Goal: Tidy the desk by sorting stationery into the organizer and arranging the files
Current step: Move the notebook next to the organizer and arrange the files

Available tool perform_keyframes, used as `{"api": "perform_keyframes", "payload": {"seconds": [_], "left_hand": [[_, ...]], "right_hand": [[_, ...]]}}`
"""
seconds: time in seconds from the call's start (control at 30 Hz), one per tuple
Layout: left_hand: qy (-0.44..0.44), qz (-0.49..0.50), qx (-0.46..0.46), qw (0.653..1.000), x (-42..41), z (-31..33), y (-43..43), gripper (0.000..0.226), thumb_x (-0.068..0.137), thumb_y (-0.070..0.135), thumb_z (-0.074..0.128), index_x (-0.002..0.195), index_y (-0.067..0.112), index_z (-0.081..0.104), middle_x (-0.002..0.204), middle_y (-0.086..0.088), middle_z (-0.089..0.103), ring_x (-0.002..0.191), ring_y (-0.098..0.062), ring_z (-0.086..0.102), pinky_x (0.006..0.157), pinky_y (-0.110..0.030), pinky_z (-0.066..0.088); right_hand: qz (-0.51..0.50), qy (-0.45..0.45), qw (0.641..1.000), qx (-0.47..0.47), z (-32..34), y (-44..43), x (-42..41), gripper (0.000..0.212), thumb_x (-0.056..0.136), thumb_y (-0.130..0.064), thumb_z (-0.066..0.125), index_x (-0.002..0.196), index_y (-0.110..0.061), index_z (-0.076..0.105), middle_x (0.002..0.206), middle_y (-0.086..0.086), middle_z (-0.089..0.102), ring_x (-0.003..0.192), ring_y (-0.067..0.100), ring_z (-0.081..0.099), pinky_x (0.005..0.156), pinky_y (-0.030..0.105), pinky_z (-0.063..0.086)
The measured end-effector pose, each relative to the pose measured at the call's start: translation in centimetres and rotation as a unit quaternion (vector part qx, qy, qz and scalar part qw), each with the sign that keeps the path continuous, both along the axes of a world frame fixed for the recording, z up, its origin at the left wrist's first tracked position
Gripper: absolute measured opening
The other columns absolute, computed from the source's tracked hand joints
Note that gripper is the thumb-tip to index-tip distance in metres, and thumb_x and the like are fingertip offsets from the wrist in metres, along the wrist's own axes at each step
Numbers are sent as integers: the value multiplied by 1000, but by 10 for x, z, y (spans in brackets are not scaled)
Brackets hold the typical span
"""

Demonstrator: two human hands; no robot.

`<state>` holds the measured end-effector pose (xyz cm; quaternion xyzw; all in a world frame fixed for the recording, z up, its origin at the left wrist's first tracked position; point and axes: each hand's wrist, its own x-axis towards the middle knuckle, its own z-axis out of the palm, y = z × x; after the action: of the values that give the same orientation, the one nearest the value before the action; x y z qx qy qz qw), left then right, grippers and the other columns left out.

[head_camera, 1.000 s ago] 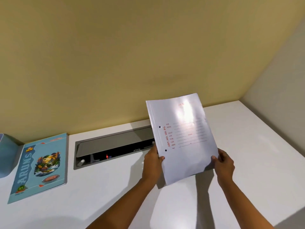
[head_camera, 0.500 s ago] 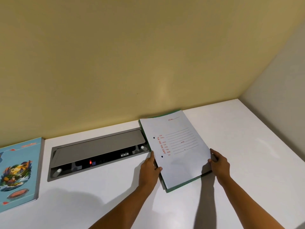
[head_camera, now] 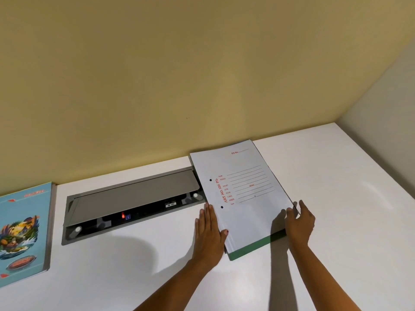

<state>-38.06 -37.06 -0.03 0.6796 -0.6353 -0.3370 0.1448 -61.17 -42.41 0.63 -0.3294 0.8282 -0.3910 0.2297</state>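
A white file (head_camera: 249, 198) with red print lies flat on top of a green file (head_camera: 253, 246), whose edge shows along the near side. Both lie on the white desk (head_camera: 336, 198) against the back wall. My left hand (head_camera: 210, 230) lies flat with straight fingers against the stack's left edge, thumb on the white cover. My right hand (head_camera: 299, 221) touches the stack's right edge with relaxed, slightly spread fingers.
A grey cable box (head_camera: 132, 205) with a half-raised lid is set into the desk left of the files. A blue illustrated notebook (head_camera: 22, 232) lies at the far left. A grey side wall (head_camera: 381, 131) bounds the desk on the right.
The white file came down from a tilted, raised hold onto the green file and now lies flat. Both hands have loosened from gripping it to touching its side edges.
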Motion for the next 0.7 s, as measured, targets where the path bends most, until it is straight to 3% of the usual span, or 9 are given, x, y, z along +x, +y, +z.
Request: {"api": "perform_keyframes", "payload": {"seconds": [0.1,0.2,0.23,0.47,0.57,0.63,0.7], "left_hand": [[-23,-5,6,1000,-3,-8,5,78,99,44,30,133,17,-36,145,3,-38,144,-19,-23,111,-33,-20],[-49,-7,19,999,-8,-11,0,82,96,51,30,140,18,-31,151,2,-33,139,-15,-28,110,-36,-20],[-56,-7,23,998,-9,-10,-2,83,96,52,31,142,17,-29,154,1,-30,138,-15,-28,110,-37,-20],[-77,-18,50,996,-12,-6,-8,89,93,57,33,145,16,-26,155,-1,-30,143,-21,-25,108,-38,-21],[-65,-29,39,997,-8,-5,-9,86,95,52,36,145,17,-24,156,0,-27,144,-19,-22,110,-37,-20],[-55,-31,20,998,-3,-5,-9,81,97,47,33,146,15,-24,156,0,-25,145,-18,-20,109,-33,-20],[-35,-13,8,999,1,-6,-7,78,99,43,31,145,12,-24,155,2,-26,145,-16,-19,110,-29,-20]], "right_hand": [[-13,-11,1000,-7,-4,1,10,41,92,-15,53,132,-7,51,135,19,45,128,34,41,105,39,33],[-1,21,1000,-17,-4,-2,20,15,85,-11,54,96,-4,60,107,21,57,107,39,51,86,37,40],[-6,18,1000,-17,-3,-4,23,11,86,-7,55,95,-3,60,107,20,56,107,38,50,86,37,40],[-5,18,1000,-10,-10,-5,28,33,89,-6,54,121,-5,55,134,13,42,125,30,39,99,36,34],[25,88,996,-6,-14,-2,24,37,84,-7,60,121,-5,56,130,15,48,122,33,43,102,42,34],[22,151,988,6,-14,-1,22,36,79,-6,64,115,-4,61,120,18,57,111,37,50,95,44,37],[18,159,987,14,-13,-1,21,35,78,-6,64,113,-4,61,117,19,58,107,39,52,92,44,38]]}}
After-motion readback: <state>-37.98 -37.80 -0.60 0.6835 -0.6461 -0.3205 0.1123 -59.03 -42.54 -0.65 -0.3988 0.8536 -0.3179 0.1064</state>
